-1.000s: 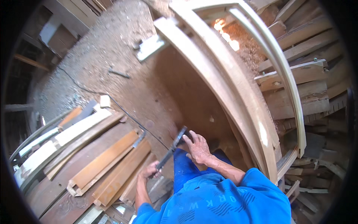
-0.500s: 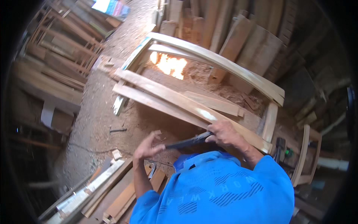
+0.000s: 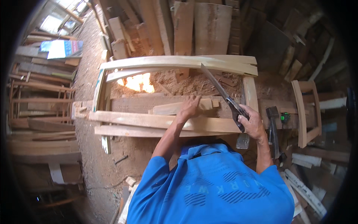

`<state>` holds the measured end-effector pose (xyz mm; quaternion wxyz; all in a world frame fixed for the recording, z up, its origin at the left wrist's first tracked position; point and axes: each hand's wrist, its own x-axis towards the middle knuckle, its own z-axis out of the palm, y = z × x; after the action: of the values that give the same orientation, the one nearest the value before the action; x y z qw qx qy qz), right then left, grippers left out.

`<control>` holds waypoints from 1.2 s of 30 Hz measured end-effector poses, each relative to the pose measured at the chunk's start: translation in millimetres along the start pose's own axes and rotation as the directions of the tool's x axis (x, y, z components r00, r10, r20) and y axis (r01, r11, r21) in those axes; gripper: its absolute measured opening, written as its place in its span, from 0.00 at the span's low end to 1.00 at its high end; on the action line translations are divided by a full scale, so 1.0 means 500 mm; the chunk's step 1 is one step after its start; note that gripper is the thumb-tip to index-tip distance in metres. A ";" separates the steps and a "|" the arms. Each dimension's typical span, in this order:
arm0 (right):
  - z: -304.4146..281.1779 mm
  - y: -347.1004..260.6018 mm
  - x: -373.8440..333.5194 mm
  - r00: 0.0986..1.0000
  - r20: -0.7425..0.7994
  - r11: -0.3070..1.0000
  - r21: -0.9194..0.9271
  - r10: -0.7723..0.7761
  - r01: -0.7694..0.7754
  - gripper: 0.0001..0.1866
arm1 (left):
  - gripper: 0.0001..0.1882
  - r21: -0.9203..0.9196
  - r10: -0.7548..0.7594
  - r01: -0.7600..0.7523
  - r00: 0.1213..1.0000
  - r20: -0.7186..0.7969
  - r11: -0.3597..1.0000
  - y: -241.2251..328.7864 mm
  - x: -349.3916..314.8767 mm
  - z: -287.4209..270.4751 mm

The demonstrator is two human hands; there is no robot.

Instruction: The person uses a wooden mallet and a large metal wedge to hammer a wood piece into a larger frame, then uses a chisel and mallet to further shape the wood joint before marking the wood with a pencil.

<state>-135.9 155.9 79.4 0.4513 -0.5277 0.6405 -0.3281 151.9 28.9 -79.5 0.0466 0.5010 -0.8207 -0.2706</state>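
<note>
My right hand [image 3: 253,121] is closed round the dark handle of a handsaw [image 3: 217,84], whose blade points up and to the left over the wooden frame. My left hand [image 3: 190,108] lies with its fingers stretched out over a short pale wood piece [image 3: 164,109], and seems to touch it. This piece rests on a plank inside the frame. The large pale wooden frame [image 3: 149,62] lies across the bench, with a curved far rail. Two near rails [image 3: 130,118] run side by side under my left forearm.
A hammer [image 3: 273,119] and a green-black tape measure [image 3: 285,117] lie right of the frame. Farther right stands a small wooden frame [image 3: 300,112]. Boards [image 3: 212,30] lean at the back, above wood shavings [image 3: 171,84]. Stacked timber [image 3: 41,125] fills the left side.
My left hand has left the saw's far end and moved forward onto the short wood piece. My right hand has swung the saw to the right, blade pointing away. The view has turned.
</note>
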 end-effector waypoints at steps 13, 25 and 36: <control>0.061 -0.008 0.057 0.995 -0.090 0.947 -0.313 0.042 -0.068 0.27 | 0.51 0.131 -0.004 -0.015 0.989 0.145 0.991 -0.078 0.078 0.019; 0.156 0.042 0.129 0.999 -0.012 0.973 -0.227 -0.040 0.036 0.23 | 0.20 -0.336 -0.160 0.056 0.944 -0.289 0.940 -0.164 0.107 0.121; 0.157 0.031 0.152 0.997 0.035 0.978 -0.200 0.075 -0.066 0.22 | 0.16 0.036 0.018 -0.006 0.947 -0.322 0.999 -0.118 0.116 0.083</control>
<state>-72.2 89.7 18.5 0.4211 -0.5537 0.6788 -0.2352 155.7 -24.2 -155.1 0.1731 0.5342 -0.8097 -0.1706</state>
